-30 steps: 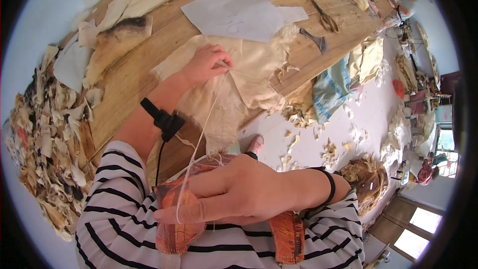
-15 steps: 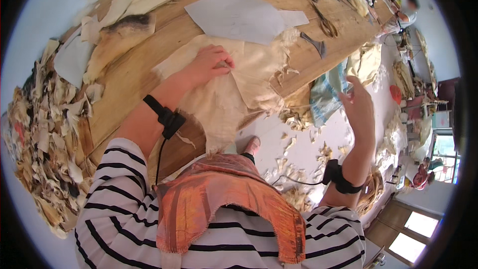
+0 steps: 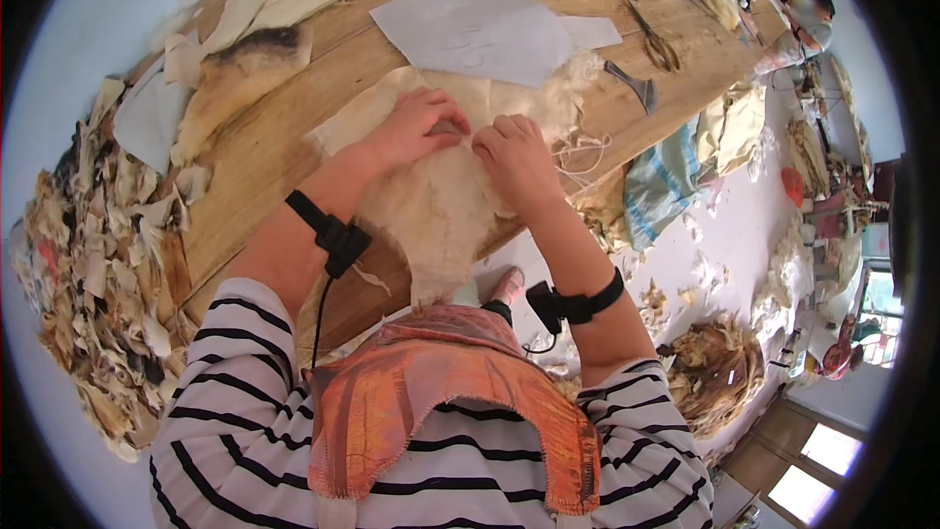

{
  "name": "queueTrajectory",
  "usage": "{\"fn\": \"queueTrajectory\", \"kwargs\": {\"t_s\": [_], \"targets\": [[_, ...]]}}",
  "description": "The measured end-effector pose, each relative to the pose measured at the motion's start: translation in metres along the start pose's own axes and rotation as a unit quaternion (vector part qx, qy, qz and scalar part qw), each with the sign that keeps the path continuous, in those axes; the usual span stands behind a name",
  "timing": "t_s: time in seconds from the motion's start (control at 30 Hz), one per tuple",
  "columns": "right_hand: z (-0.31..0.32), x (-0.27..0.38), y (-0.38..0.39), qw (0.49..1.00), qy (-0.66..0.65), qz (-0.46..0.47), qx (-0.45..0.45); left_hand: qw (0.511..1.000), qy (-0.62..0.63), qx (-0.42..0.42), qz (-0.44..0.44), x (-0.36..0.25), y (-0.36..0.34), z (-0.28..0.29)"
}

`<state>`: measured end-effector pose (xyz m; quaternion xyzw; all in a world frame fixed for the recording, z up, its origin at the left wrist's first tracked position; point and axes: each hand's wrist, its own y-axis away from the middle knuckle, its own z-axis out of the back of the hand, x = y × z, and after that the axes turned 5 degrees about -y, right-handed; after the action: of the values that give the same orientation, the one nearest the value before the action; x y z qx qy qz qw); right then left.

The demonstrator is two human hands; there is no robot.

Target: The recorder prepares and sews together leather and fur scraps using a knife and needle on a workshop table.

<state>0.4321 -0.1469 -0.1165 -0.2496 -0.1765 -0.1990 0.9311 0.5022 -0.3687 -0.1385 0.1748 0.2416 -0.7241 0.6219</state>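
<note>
A pale cream hide (image 3: 436,211) lies on the wooden table in front of me, its narrow end hanging over the near edge. My left hand (image 3: 419,127) rests on it with bent fingers, pinching a fold of the hide. Close beside it, my right hand (image 3: 514,159) is closed in a pinch at the same spot. What its fingertips hold is too small to make out. Thin white thread (image 3: 586,150) loops over the table's edge just right of my right hand.
Beyond the hide lies a grey-white sheet (image 3: 475,27), with a dark metal blade tool (image 3: 632,86) and scissors (image 3: 658,47) to its right. Hide scraps (image 3: 108,264) are heaped at left. A blue-white sack (image 3: 658,194) sits right of the table. Another person (image 3: 803,34) is far right.
My right hand has come in from far out on the right to meet my left hand at the hide. My left hand has stayed nearly in place. White thread now lies looped beside them.
</note>
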Motion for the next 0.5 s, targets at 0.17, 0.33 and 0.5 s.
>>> {"fn": "queueTrajectory", "kwargs": {"t_s": [0.17,0.33,0.5], "targets": [[0.029,0.044,0.051,0.894,-0.348,-0.242,0.145,0.999,0.048,0.001,-0.007,0.0,0.003,0.001],[0.045,0.075,0.086,0.765,-0.526,-0.304,0.214,1.0,0.028,0.006,0.002,-0.004,0.003,0.002],[0.062,0.102,0.076,0.867,-0.46,-0.078,0.175,1.0,-0.002,0.019,0.003,-0.01,0.0,0.006]]}}
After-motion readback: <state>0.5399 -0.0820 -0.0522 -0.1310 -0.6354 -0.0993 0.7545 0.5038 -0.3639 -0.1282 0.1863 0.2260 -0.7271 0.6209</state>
